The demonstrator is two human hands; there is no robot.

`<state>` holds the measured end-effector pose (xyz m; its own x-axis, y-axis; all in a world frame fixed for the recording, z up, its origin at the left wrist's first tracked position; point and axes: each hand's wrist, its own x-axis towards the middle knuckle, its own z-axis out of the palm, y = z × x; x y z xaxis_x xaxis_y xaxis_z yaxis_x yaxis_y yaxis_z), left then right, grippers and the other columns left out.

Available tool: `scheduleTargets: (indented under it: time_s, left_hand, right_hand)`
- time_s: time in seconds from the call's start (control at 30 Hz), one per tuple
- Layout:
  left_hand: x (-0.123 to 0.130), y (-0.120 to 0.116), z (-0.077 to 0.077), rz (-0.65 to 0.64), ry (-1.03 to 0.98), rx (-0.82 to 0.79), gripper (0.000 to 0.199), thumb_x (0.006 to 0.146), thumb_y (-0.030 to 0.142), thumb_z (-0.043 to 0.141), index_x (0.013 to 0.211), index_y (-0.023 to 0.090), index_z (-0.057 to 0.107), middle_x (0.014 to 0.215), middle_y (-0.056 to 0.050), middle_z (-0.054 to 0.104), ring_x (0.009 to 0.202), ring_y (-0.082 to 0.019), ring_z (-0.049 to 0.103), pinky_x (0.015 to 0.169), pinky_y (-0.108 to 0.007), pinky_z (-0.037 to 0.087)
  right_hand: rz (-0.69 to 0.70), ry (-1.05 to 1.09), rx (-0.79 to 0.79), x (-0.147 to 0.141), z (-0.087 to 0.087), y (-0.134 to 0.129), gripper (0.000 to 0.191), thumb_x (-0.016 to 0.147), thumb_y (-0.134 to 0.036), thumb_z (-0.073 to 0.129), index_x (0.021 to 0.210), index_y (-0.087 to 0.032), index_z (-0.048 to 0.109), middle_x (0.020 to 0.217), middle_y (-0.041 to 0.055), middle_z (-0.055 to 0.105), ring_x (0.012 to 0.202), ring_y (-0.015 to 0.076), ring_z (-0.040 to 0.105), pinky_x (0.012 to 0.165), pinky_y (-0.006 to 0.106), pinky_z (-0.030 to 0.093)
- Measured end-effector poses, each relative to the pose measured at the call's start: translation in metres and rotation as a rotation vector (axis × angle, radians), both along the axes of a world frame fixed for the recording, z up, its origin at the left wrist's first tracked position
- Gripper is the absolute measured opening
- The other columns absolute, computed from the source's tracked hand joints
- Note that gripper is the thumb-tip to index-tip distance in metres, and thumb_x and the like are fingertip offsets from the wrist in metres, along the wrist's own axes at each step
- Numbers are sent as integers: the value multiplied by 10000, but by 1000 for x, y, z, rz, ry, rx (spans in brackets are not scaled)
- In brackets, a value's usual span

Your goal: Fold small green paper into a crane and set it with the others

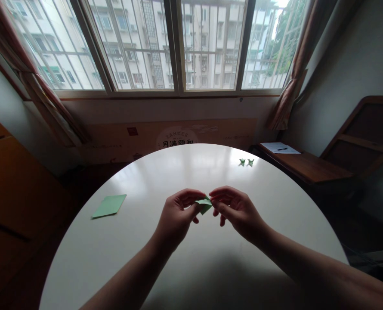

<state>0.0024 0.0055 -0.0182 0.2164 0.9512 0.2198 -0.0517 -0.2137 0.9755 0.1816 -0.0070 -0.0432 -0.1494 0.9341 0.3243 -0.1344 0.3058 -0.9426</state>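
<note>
The panel (175, 134) reads "月满颐和" below arched letters, seemingly "ZANKEE".

Left hand (180, 215), right hand (236, 209) pinching folded paper (205, 204) above round worktop (194, 262). Green sheet (109, 206) at left; two small paper birds (250, 162) near far right edge. Window (177, 64) beyond.

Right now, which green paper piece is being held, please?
The folded piece between left hand and right hand; the flat square and both figures sit untouched.
</note>
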Motion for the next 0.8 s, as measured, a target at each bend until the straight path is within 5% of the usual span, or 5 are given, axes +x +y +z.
scheduleTargets:
  time_s: [0.8]
  left_hand:
    - [-3,-6,8,-21,78,106,147,726,244,822,811,148,750,727,-32,696,642,-155,613,480,-202,489]
  right_hand:
    - [82,31,-66,0,0,2,238,788,-351,819,948,-180,778,804,67,754,652,166,662,414,205,521]
